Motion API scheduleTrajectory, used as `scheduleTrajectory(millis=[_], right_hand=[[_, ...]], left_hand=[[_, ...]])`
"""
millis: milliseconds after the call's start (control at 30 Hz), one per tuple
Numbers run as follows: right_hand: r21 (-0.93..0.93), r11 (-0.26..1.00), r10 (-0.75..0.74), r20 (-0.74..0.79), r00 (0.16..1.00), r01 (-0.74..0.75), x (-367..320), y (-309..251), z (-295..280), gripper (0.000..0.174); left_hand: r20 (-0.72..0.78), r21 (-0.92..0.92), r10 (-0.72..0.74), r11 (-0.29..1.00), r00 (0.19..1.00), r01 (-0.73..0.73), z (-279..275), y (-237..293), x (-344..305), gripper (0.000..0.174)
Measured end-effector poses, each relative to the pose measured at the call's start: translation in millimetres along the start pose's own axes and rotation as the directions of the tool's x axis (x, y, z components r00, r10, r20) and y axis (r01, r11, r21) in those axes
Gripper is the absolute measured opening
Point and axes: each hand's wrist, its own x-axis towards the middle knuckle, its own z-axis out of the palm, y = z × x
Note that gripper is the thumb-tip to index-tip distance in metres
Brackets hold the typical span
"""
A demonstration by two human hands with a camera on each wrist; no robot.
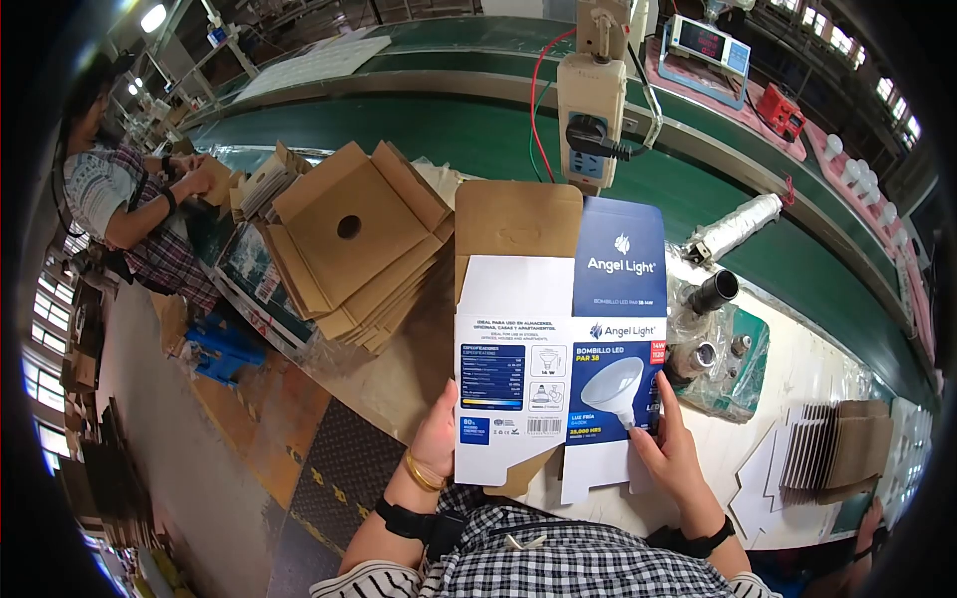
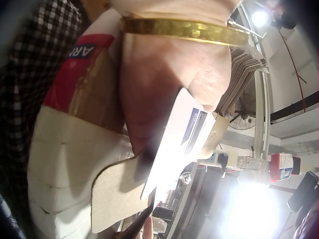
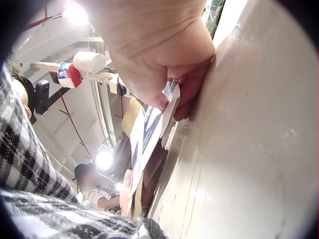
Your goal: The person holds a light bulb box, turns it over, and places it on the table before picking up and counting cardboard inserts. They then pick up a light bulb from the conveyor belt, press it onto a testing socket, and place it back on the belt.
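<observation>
A printed light-bulb carton (image 1: 513, 289), blue and white outside with brown card flaps, is held up in front of the body between both hands. At its lower left edge the left hand (image 1: 436, 434) grips the side, its fingers mostly behind the card. The right hand (image 1: 670, 448) pinches the lower right edge, thumb on the printed front. In the left wrist view the left palm (image 2: 174, 84) lies against the carton (image 2: 172, 149). The right wrist view shows the right hand (image 3: 159, 55) with thumb and curled fingers on the carton's edge (image 3: 154, 124).
Brown cardboard pieces (image 1: 349, 229) are stacked at the left, near another person (image 1: 130, 199). Flat cartons (image 1: 832, 448) stand in a row at the right. Lamp fittings (image 1: 713, 291) and a power socket (image 1: 592, 120) are beyond the carton, beside a green conveyor (image 1: 449, 125).
</observation>
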Motion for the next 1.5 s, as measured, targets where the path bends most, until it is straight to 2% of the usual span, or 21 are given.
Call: scheduleTrajectory(millis=[267,333,367,433,467,533,567,967,1100,1267,1500], right_hand=[[0.019,1.0,0.008,-0.007,1.0,-0.007,0.0,2.7,1.1,0.075],[0.032,0.999,-0.04,-0.012,0.999,0.04,0.0,7.8,1.3,0.075],[0.027,0.999,-0.031,-0.026,0.999,0.032,-1.4,3.7,-1.1,0.075],[-0.079,0.992,0.105,0.048,0.993,-0.101,-1.8,-10.9,-6.1,0.076],[-0.083,0.991,0.112,0.036,0.993,-0.109,-3.3,-9.1,-7.2,0.076],[-0.065,0.996,0.063,0.034,0.997,-0.061,-2.9,-4.7,-5.5,0.077],[-0.058,0.994,0.094,0.032,0.995,-0.092,-2.4,-9.1,-4.8,0.077],[-0.013,1.0,0.011,-0.003,1.0,-0.011,-1.9,2.5,0.1,0.077],[-0.04,0.999,0.032,0.008,0.999,-0.031,-1.5,0.1,-0.5,0.077],[0.008,1.0,-0.028,-0.014,1.0,0.028,-0.4,5.5,2.4,0.077],[-0.023,1.0,-0.003,0.001,1.0,0.003,-0.8,1.3,0.9,0.077]], left_hand=[[-0.035,0.022,0.016,1.0,0.999,-0.015,1.5,-0.5,0.2,0.052],[-0.047,0.02,0.009,1.0,0.999,-0.008,-2.0,-1.5,-0.3,0.052],[-0.059,0.017,0.003,1.0,0.998,-0.002,-3.6,-2.5,0.7,0.053],[-0.068,0.009,-0.005,1.0,0.998,0.006,1.5,-1.7,1.2,0.052],[-0.091,0.006,0.003,1.0,0.996,-0.002,3.1,-1.4,0.9,0.051],[-0.109,0.009,0.008,1.0,0.994,-0.007,2.8,-2.5,0.8,0.051],[-0.105,0.018,0.006,1.0,0.994,-0.004,1.7,-2.2,1.3,0.051],[-0.059,0.012,-0.012,1.0,0.998,0.013,1.2,0.1,1.7,0.051],[-0.062,0.013,-0.007,1.0,0.998,0.008,-0.5,-0.5,1.2,0.051],[-0.052,0.038,-0.003,0.999,0.999,0.005,-0.7,-0.1,0.4,0.051],[-0.083,0.038,0.008,0.999,0.996,-0.004,3.8,-0.1,1.2,0.052]])
